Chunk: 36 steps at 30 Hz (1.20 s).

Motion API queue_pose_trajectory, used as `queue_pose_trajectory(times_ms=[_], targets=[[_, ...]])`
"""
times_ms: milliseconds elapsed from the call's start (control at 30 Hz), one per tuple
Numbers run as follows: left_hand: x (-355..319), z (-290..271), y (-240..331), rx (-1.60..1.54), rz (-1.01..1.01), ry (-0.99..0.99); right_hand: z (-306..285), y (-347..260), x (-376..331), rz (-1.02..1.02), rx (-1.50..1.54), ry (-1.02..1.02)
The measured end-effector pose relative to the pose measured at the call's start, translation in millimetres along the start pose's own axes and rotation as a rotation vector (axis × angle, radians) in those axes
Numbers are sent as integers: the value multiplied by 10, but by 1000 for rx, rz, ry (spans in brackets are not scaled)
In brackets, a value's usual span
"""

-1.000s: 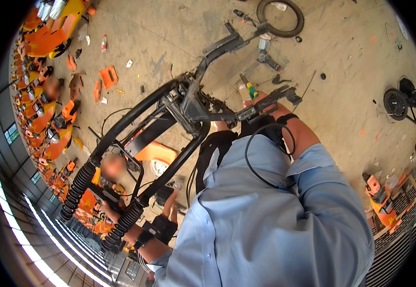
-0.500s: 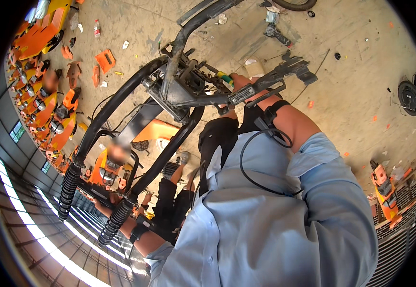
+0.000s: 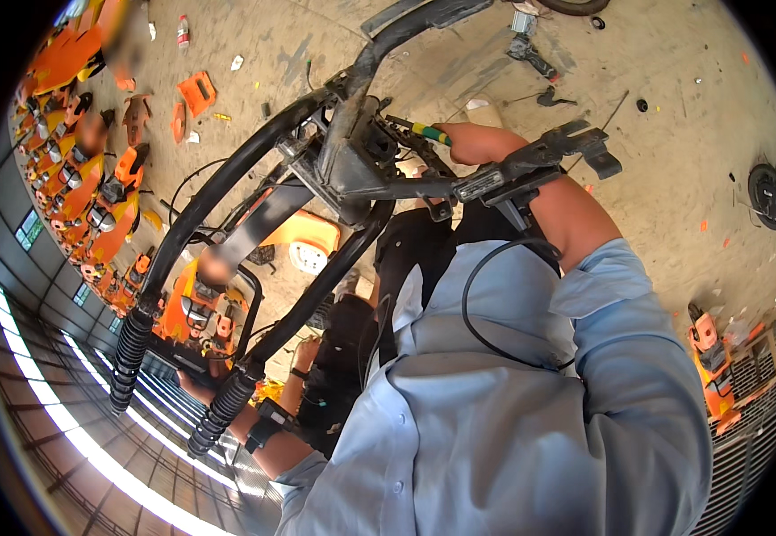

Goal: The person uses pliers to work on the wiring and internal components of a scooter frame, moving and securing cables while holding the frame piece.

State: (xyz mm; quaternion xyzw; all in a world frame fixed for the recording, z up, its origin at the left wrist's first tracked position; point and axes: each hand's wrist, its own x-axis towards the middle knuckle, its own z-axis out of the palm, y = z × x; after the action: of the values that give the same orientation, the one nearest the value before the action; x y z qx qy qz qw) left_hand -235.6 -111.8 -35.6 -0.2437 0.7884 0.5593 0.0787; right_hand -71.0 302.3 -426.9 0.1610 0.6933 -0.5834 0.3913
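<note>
A black tubular vehicle frame [image 3: 352,161] with two fork legs in ribbed rubber boots [image 3: 129,357] fills the middle of the view. My right hand [image 3: 475,143] is closed on a screwdriver with a green and yellow handle [image 3: 428,132], its tip at the frame's central head joint. A black bracket [image 3: 540,165] crosses my right forearm. My left hand [image 3: 193,386], low at the left with a black wrist strap, grips the frame next to the lower ribbed boot [image 3: 223,411] and is partly hidden behind it. My light blue shirt covers the lower right.
Orange body panels [image 3: 196,89] and rows of orange parts [image 3: 75,179] lie on the concrete floor at left. Another person in orange [image 3: 191,304] crouches beneath the frame. A black wheel [image 3: 767,192] and an orange machine [image 3: 709,357] stand at right. Loose tools [image 3: 531,54] lie at top.
The frame has come closer and higher in the view. My right hand has moved in with the screwdriver to the head joint. My left hand stays on the fork end.
</note>
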Motion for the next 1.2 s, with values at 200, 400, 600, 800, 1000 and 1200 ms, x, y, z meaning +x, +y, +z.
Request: queue_pose_trajectory(times_ms=[200,400,600,800,1000,1200], targets=[[37,-160,7,68,-23,-59,-9,-70,-90,-26,58,-32],[-42,96,-25,41,36,96,-19,-207,-197,1,107,-23],[68,-70,-61,-59,56,-51,96,-55,-198,-56,29,138],[76,-145,-14,-10,-14,-76,349,260,22,-143,-98,331],[49,-62,-23,87,-3,110,391,364,84,-196,-35,321],[13,-65,14,101,-41,107,95,-18,-310,-133,-3,189]])
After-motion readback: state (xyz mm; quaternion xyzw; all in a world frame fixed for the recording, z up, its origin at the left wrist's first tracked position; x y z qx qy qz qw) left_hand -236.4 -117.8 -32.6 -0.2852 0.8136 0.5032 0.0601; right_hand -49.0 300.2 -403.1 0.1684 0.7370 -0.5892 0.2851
